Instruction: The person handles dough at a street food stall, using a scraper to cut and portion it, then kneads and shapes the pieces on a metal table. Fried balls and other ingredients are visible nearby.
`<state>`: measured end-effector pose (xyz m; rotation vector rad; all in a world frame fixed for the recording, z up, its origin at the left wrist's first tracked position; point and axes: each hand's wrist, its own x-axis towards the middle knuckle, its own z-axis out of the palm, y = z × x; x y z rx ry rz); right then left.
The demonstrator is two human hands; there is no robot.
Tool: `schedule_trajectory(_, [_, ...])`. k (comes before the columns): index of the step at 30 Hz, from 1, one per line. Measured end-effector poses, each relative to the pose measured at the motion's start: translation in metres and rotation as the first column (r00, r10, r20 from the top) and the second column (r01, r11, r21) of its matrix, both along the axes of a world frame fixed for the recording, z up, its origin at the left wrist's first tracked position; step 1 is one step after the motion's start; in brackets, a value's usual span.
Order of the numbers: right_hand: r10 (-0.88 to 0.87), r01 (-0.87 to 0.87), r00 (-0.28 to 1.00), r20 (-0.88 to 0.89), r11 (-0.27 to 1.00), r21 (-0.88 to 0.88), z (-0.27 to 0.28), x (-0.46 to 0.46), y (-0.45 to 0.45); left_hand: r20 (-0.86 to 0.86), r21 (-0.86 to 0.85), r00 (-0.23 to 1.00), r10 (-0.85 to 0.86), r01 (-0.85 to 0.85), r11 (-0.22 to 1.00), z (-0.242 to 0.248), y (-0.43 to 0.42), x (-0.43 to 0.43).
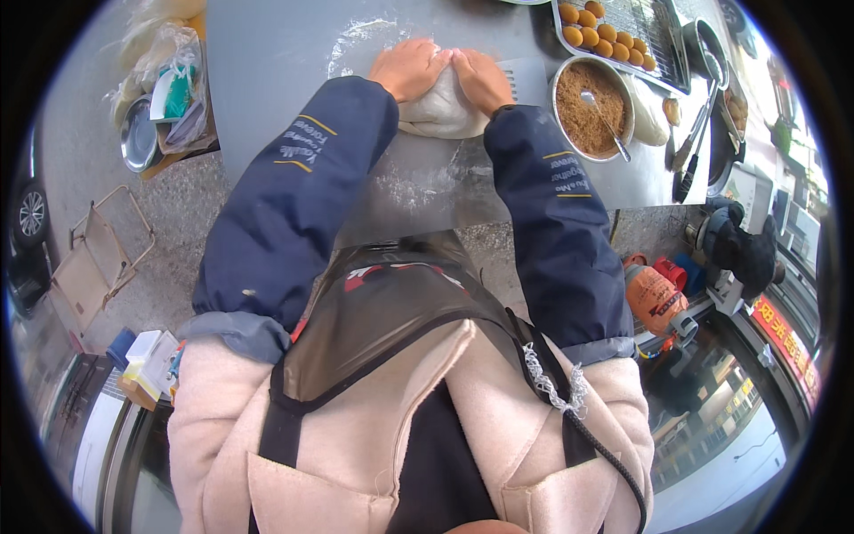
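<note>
A large lump of white dough (444, 110) lies on the stainless steel table (273, 80), with loose flour around it. My left hand (410, 67) presses on the far left side of the dough. On its far right side rests my right hand (482, 79), the thumbs of both hands nearly meeting at the top. The fingertips are partly hidden behind the dough. Just right of my right hand, a flat scraper with slots (524, 80) lies on the table. Beyond it stands a metal bowl of brown crumbly filling (579, 90) with a spoon (604, 123) in it.
A tray (657, 40) at the far right holds several round browned balls (604, 48) on a wire rack. Tongs (697, 127) and a piece of pale dough (644, 110) lie near the bowl. Plastic bags (170, 60) and a metal basin (139, 133) sit at the left edge.
</note>
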<state>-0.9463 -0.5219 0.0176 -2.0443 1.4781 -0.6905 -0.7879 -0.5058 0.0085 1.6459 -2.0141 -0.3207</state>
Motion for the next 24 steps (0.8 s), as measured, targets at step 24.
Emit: schedule_trajectory(24, [0.100, -0.121, 0.990, -0.102, 0.966, -0.227, 0.001, -0.017, 0.089, -0.455, -0.109, 0.890, 0.022, -0.080, 0.991, -0.025, 0.105, -0.012])
